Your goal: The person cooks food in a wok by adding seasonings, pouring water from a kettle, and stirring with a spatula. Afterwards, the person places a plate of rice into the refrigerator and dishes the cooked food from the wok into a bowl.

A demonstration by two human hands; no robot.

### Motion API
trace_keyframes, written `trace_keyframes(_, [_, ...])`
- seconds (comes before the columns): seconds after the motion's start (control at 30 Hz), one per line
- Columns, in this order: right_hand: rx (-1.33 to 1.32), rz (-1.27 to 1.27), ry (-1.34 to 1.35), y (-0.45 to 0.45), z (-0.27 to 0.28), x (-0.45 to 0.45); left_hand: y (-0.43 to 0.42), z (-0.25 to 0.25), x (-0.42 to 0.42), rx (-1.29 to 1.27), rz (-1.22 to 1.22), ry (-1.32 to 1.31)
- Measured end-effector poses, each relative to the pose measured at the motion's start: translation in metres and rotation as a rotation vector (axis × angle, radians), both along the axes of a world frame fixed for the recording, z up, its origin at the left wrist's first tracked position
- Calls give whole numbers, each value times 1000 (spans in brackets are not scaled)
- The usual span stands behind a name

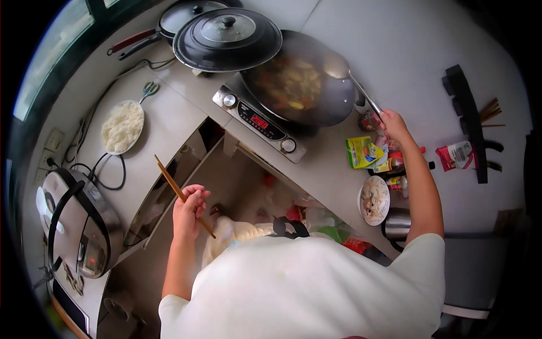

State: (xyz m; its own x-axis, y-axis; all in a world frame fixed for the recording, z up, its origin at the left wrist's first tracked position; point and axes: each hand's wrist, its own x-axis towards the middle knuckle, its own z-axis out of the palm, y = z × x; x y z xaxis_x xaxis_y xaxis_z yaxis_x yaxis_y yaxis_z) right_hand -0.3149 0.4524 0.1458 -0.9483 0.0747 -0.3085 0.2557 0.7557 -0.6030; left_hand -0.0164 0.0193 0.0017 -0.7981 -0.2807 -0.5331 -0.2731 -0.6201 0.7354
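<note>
Ladle (357,83): at the right side of the wok (336,104); probably stiff, fairly light, best gripped at the far handle end.
Right hand (395,125): closed around that end.
Chopsticks (169,178): likely light, rigid, best held mid-length.
Left hand (191,206): curled around them there.
Wok: steaming, food (296,85) inside, likely heavy and hot.
Counter (175,107): pale, smooth-looking; rice (122,127) and rice cooker (107,209) at left.
Room: window (62,48) at upper left.
</note>
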Motion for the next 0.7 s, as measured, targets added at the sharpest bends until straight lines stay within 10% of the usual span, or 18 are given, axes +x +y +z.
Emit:
trace_keyframes(0.2, [-627,-129,-624,-34,-31,-50,10,4,22,-16,109,-47])
trace_keyframes(0.37, [-655,70,-741,-45,-19,-43,12,2,32,-15,158,-38])
trace_keyframes(0.7, [544,746,506,-55,71,103,11,7,3,3,63,51])
